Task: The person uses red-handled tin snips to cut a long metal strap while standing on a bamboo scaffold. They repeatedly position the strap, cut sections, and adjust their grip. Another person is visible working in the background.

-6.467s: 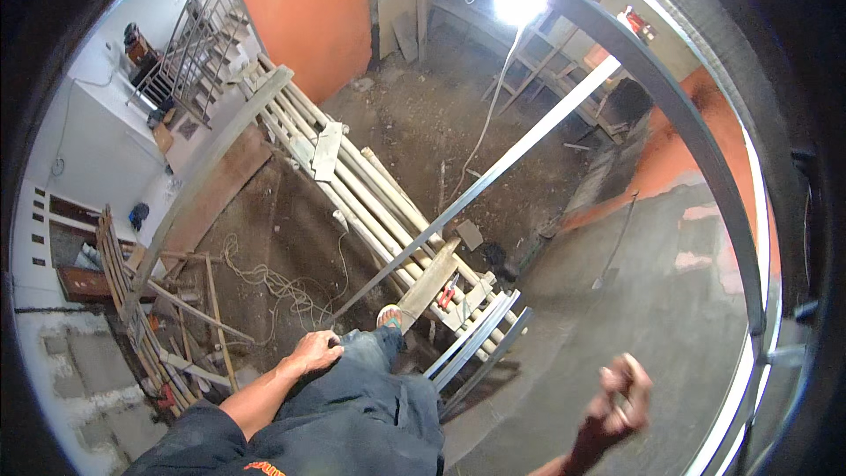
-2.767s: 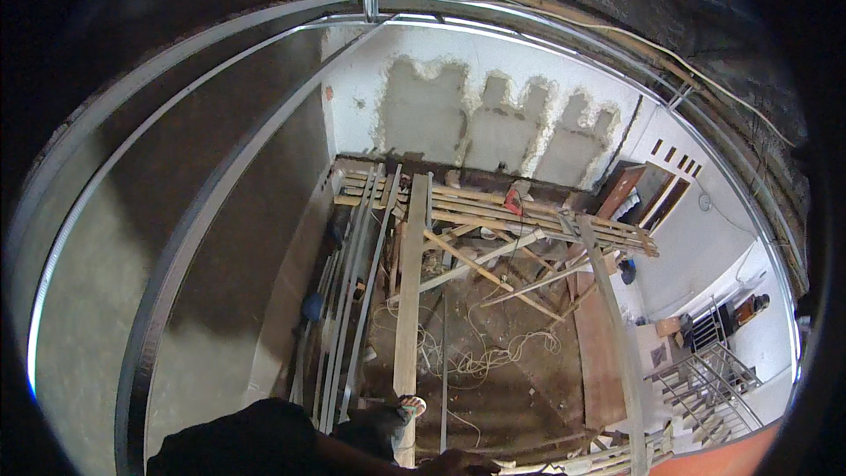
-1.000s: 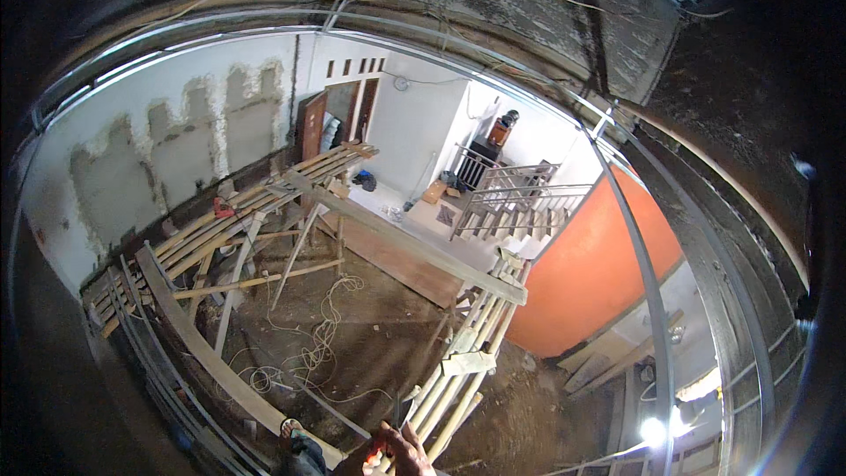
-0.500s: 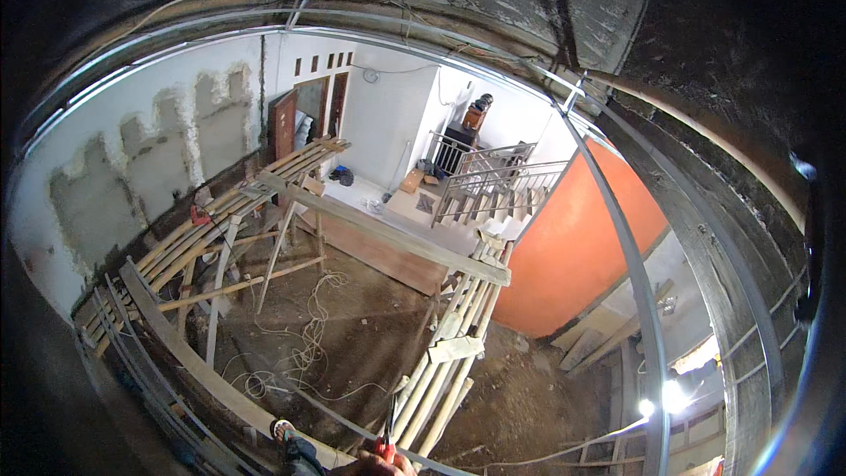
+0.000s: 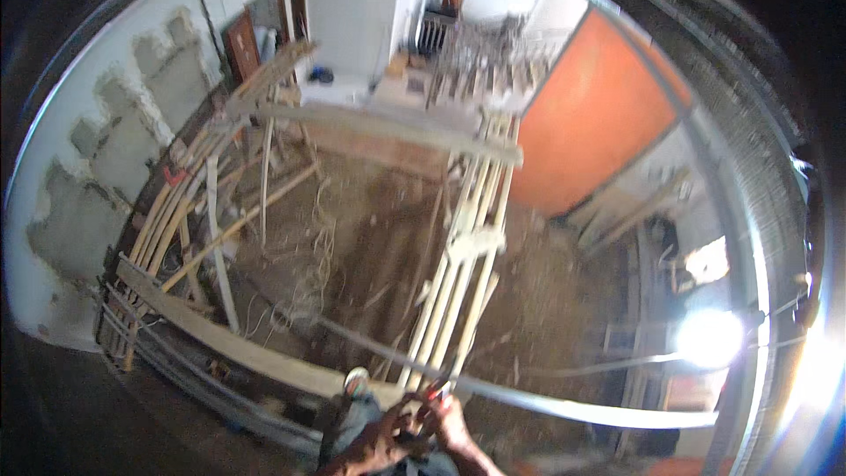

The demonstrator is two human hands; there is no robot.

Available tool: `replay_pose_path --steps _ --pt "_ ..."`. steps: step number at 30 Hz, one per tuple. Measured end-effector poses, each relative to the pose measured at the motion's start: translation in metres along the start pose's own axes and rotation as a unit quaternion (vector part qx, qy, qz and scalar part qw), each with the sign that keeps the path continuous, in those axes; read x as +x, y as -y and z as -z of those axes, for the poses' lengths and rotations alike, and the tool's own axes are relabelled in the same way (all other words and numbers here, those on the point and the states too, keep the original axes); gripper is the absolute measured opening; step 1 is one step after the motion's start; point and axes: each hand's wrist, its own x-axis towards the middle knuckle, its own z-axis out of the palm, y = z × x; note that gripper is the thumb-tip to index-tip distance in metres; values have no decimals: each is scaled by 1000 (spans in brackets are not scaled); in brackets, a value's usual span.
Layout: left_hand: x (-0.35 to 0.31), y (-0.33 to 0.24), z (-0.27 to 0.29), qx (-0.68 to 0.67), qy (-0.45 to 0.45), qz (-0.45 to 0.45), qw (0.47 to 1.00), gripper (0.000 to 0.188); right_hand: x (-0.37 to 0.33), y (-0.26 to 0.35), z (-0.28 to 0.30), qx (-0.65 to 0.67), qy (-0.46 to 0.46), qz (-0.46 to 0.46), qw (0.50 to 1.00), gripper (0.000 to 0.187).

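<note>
At the bottom centre my two hands are close together in front of my body, blurred by motion. My right hand [image 5: 451, 423] is closed around a small red-handled hand tool [image 5: 437, 393] that looks like snips or pliers. Beside it my left hand [image 5: 389, 432] has its fingers curled in; anything inside them is hidden. Just beyond the hands a long thin metal bar [image 5: 564, 404] crosses from the centre left to the lower right. My foot [image 5: 355, 381] rests on a curved-looking wooden plank [image 5: 238, 351].
Bamboo poles [image 5: 458, 300] run away from me, with a cross plank [image 5: 379, 134] at the far end. More bamboo scaffolding [image 5: 167, 220] lines the left wall. Far below lies a dirt floor with tangled cable [image 5: 322, 256]. A bright lamp [image 5: 709, 338] glares at right, below an orange wall [image 5: 599, 115].
My view has tilted downward, so the room appears higher up. Both hands now show together, where one hand with the red-handled tool showed at the lower edge before.
</note>
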Motion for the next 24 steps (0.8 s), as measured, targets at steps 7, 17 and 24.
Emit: replay_pose_path --steps 7,17,24 --pt "-14 100 69 112 87 321 936 100 41 50 79 23 -344 -64 936 10" --pt "-4 234 47 157 60 388 906 92 81 -224 207 -128 -523 -114 835 20" --pt "43 333 -3 204 -124 248 939 67 70 -368 299 375 -620 -10 689 102"
